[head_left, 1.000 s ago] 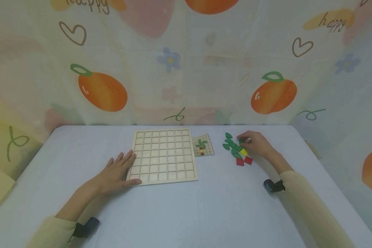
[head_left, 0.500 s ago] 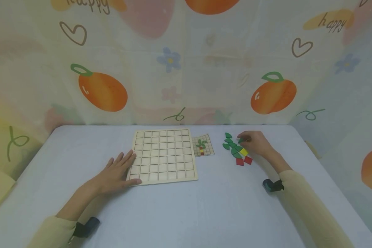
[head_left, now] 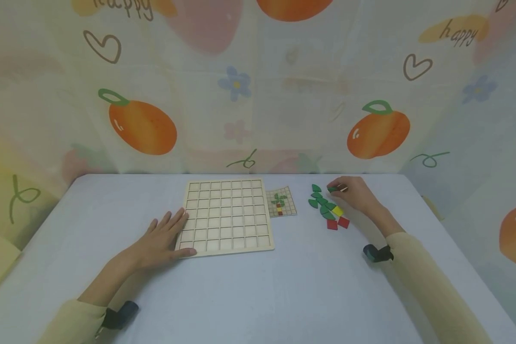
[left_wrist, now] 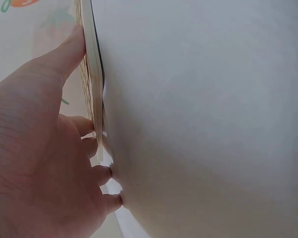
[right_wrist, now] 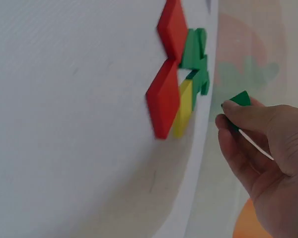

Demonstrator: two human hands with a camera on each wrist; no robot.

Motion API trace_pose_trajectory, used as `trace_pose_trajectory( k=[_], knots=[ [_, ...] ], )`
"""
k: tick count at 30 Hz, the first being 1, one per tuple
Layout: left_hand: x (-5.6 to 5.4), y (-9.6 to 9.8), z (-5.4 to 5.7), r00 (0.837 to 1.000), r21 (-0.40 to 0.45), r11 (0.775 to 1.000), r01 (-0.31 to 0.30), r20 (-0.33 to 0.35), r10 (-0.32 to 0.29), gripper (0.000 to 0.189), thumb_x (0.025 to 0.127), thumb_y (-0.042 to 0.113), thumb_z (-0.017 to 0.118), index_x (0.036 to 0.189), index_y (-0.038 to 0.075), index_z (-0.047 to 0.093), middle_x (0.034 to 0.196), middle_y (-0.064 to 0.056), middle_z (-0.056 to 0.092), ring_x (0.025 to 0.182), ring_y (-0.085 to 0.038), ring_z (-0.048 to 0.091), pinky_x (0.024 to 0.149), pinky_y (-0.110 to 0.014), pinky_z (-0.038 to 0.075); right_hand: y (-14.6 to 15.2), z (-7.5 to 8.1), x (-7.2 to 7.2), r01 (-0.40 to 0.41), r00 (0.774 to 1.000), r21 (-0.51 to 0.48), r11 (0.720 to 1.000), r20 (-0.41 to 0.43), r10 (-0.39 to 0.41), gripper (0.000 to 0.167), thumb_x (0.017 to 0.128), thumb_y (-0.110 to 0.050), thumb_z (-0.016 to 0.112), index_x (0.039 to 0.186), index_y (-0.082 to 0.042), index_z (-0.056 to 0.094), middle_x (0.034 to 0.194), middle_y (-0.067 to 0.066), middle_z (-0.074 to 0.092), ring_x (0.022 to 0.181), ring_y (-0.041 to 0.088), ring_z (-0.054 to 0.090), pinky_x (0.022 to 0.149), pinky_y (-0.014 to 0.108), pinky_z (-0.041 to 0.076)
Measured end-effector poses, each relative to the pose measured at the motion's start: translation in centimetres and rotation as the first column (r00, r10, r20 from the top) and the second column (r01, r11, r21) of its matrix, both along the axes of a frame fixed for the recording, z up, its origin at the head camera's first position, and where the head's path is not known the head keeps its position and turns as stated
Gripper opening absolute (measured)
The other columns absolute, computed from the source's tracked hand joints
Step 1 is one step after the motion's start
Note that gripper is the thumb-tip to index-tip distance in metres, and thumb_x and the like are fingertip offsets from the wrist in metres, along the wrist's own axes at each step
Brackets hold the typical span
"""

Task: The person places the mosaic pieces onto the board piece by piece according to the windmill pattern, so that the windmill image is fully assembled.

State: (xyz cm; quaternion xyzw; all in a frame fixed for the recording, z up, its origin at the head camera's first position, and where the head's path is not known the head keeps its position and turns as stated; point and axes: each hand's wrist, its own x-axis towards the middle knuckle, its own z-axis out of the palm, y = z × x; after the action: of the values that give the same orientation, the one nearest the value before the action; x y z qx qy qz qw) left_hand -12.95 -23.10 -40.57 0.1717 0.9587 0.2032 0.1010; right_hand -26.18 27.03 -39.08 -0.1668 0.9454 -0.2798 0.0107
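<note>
My left hand (head_left: pixel 161 243) lies with straight, spread fingers on the left edge of a wooden grid board (head_left: pixel 225 217); in the left wrist view the thumb (left_wrist: pixel 72 52) rests along the board's rim. My right hand (head_left: pixel 354 193) pinches a green quarter-round piece (right_wrist: pixel 242 99) between thumb and fingers, raised off the table. Below and left of that hand lie several loose green pieces (head_left: pixel 322 201), a yellow square (head_left: pixel 337 210) and two red squares (head_left: pixel 332 224). The board's cells hold no pieces.
A small pattern card (head_left: pixel 281 201) with a palm-tree picture sits against the board's right side. The white table (head_left: pixel 258 296) ends at a printed curtain (head_left: pixel 275 119) behind. Dark cameras are strapped at both wrists.
My right hand has risen slightly from the pile with the green quarter-round piece between its fingers. The left hand and the board have stayed where they were.
</note>
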Motion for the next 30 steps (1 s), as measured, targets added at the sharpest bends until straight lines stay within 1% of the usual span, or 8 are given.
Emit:
trace_pose_trajectory(
  k=[5,13,17,21,25,30],
  knots=[
    [0.1,0.0,0.1,1.000,0.008,1.000,-0.002,0.002,0.002,0.104,0.085,0.063,0.062,0.154,-0.002,0.020,0.162,-0.022,0.012,0.145,-0.050,0.006,0.111,-0.069,0.003,-0.9,0.7,0.0,-0.057,0.998,-0.013,0.998,-0.013,0.057,0.025,0.090,-0.002,0.069,0.115,0.000,0.070,0.110,0.016,0.070,0.101,0.031,0.066,0.089,0.046,0.055],
    [0.0,0.1,0.1,1.000,0.018,1.000,0.000,0.002,0.000,0.103,0.085,0.063,0.062,0.154,-0.002,0.021,0.162,-0.021,0.013,0.145,-0.050,0.006,0.111,-0.068,0.002,-2.7,1.7,0.2,-0.074,0.997,-0.022,0.997,-0.031,0.073,0.024,0.090,-0.002,0.068,0.114,0.002,0.070,0.109,0.016,0.070,0.101,0.031,0.066,0.089,0.046,0.054],
    [0.0,0.0,0.0,1.000,0.020,1.000,0.001,0.002,-0.001,0.103,0.086,0.062,0.063,0.154,-0.002,0.021,0.161,-0.022,0.013,0.145,-0.050,0.006,0.111,-0.069,0.002,-3.4,1.8,0.0,-0.082,0.996,-0.029,0.996,-0.030,0.081,0.025,0.091,-0.003,0.068,0.116,0.001,0.069,0.111,0.016,0.070,0.101,0.030,0.066,0.089,0.045,0.054],
    [0.0,-0.1,0.0,1.000,0.019,1.000,0.001,0.000,-0.001,0.103,0.085,0.062,0.063,0.153,-0.003,0.022,0.161,-0.022,0.013,0.145,-0.051,0.006,0.111,-0.069,0.002,-4.3,2.0,-0.3,-0.090,0.995,-0.043,0.995,-0.036,0.089,0.026,0.093,-0.004,0.066,0.118,0.001,0.068,0.113,0.016,0.069,0.099,0.031,0.065,0.087,0.044,0.055],
    [0.0,-0.1,-0.1,1.000,0.017,1.000,0.002,-0.004,-0.002,0.103,0.085,0.063,0.063,0.153,-0.003,0.022,0.161,-0.022,0.014,0.145,-0.051,0.007,0.111,-0.069,0.003,-5.1,1.9,-0.7,-0.077,0.997,-0.045,0.996,-0.009,0.076,0.027,0.094,-0.006,0.065,0.120,0.000,0.068,0.114,0.016,0.068,0.098,0.030,0.064,0.084,0.042,0.057],
    [0.0,-0.1,-0.2,1.000,0.018,1.000,0.003,-0.005,-0.003,0.103,0.085,0.064,0.062,0.153,-0.003,0.022,0.161,-0.022,0.014,0.145,-0.051,0.007,0.111,-0.069,0.003,-6.0,1.6,-1.4,-0.078,0.997,-0.048,0.996,0.017,0.079,0.030,0.094,-0.009,0.066,0.123,-0.001,0.067,0.116,0.014,0.068,0.098,0.029,0.064,0.082,0.038,0.057]
  ],
)
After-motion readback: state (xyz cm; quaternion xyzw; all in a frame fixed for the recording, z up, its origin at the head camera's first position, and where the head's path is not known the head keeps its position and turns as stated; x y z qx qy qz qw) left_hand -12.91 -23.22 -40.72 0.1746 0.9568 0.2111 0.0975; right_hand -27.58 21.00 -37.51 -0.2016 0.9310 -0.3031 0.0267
